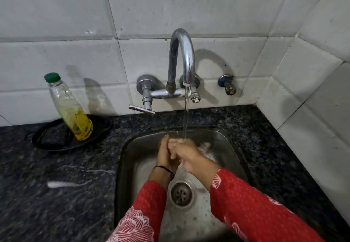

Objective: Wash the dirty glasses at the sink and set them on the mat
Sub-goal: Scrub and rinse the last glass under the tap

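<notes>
A single wide-angle view is given, taken from the person's head and aimed forward and steeply down over the sink (132,147). The tiled wall (189,4) is faced squarely, with the tap (181,52) near the middle of the picture and close to the lens. The drain (181,194) is seen almost from above. The dark tabletop (56,185) is spread across the lower left, and straight lines are bent toward the edges. Both red sleeves are seen entering from the bottom edge

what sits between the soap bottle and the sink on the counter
Nothing: in the head view, only bare dark granite counter lies between the bottle on its black tray and the sink.
</notes>
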